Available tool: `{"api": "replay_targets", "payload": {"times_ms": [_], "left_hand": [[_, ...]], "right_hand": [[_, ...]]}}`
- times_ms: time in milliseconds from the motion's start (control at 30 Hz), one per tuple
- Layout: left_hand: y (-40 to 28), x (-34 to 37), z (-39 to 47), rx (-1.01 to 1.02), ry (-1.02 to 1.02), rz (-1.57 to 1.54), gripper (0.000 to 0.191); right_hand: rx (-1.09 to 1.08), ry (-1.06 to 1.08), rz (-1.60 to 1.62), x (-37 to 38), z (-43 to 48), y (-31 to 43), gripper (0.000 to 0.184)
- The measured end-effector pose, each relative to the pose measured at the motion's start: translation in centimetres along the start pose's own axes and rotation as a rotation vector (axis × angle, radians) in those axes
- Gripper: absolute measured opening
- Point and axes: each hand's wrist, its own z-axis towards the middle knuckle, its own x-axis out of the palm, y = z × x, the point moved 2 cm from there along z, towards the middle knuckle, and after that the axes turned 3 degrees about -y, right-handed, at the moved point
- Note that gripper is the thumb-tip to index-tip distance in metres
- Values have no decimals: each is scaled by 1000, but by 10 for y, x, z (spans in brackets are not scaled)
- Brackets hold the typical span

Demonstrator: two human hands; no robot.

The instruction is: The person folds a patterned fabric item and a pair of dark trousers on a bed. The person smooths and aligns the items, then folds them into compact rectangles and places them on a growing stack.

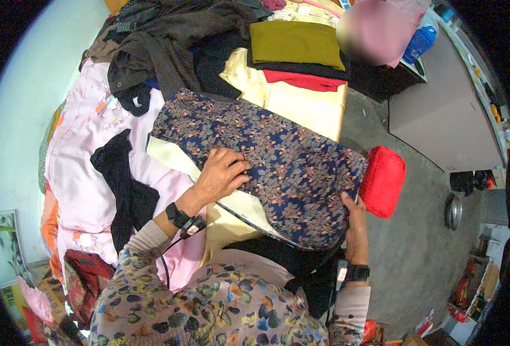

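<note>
A dark blue floral-patterned garment [255,147] with a pale fleecy lining lies across the bed in front of me. My left hand [224,173] rests on its near side, fingers bent and fingertips against the fabric. Whether those fingers pinch the cloth cannot be told. At the garment's right end, my right hand [355,214] grips the edge, thumb on top and the other fingers hidden beneath. The pale lining [250,212] shows along the near edge, below my left wrist.
Folded olive cloth [298,45] tops a stack on the far side, above red fabric [304,81]. Dark clothes [160,47] are heaped at far left. A black garment [123,190] lies on the pink bedding [82,173]. Beyond my right hand is a red cushioned object [382,181].
</note>
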Motion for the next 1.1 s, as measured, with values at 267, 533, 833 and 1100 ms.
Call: {"api": "replay_targets", "payload": {"times_ms": [267, 533, 833, 1100], "left_hand": [[22, -10, -36, 28, 112, 335, 34], [31, -50, -41, -66, 332, 224, 15], [48, -43, -12, -239, 268, 59, 34], [120, 22, 20, -359, 212, 434, 49]], "right_hand": [[61, -82, -167, 7, -14, -17, 42], [53, -110, -98, -12, -9, -16, 19], [-1, -89, -168, -19, 2, -32, 21], [39, -62, -142, -22, -5, -37, 21]]}}
